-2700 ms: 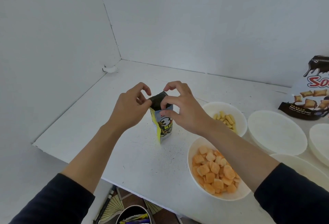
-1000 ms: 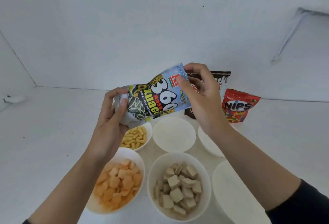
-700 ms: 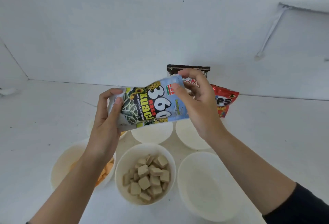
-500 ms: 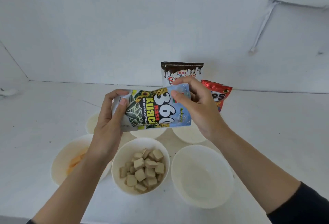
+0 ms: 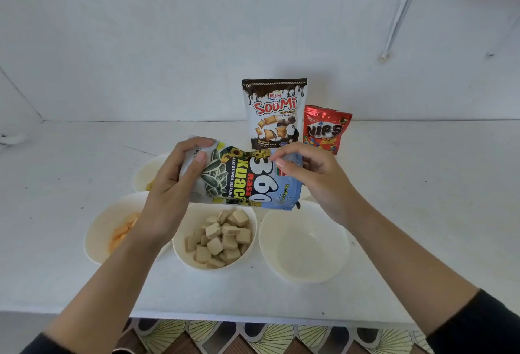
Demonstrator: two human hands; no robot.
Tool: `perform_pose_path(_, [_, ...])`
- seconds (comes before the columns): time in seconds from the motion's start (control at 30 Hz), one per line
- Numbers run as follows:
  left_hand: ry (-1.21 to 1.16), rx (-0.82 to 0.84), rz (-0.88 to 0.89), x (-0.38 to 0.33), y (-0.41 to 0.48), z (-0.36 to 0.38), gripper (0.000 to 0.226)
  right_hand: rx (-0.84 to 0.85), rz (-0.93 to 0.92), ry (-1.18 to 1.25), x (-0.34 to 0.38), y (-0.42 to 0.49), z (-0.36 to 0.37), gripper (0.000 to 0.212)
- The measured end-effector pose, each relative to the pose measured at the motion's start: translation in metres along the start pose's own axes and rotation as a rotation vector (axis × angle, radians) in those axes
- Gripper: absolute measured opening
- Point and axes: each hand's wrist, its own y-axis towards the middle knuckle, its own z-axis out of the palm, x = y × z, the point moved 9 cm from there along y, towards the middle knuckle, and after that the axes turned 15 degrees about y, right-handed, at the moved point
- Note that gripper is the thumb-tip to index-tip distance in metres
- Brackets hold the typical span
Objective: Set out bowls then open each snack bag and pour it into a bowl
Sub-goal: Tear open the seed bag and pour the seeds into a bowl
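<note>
Left hand and right hand still grip the seed bag, now tipped toward empty bowl.

On my feed I get two bare hands, the left hand and the right hand, each on a bare forearm. The only clothing I can make out is a dark, near-black long-sleeved top. The left sleeve shows as a small dark wedge at about 8 o'clock in the frame. The right sleeve is a larger patch at about 4 o'clock, its cuff edge plain. The nails I can see are short.
</note>
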Motion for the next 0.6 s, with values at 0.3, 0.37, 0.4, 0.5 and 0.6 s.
perform_pose_path(0.3, [0.056,0.001,0.004,0.005,-0.02,0.018,0.022,-0.06,0.017,0.077,-0.032,-0.025,-0.02,0.026])
perform_pose_path(0.37, [0.067,0.008,0.01,0.003,-0.02,0.021,0.022,-0.055,0.041,0.086,-0.041,-0.029,-0.021,0.027])
perform_pose_path(0.4, [0.074,0.015,0.017,0.002,-0.021,0.023,0.021,-0.045,0.052,0.088,-0.044,-0.031,-0.021,0.026])
perform_pose_path(0.5, [0.1,0.041,0.044,-0.004,-0.021,0.03,0.019,0.008,0.087,0.13,-0.049,-0.036,-0.015,0.023])
perform_pose_path(0.6, [0.139,0.055,0.082,-0.011,-0.02,0.034,0.018,0.021,0.098,0.174,-0.05,-0.039,-0.016,0.025])
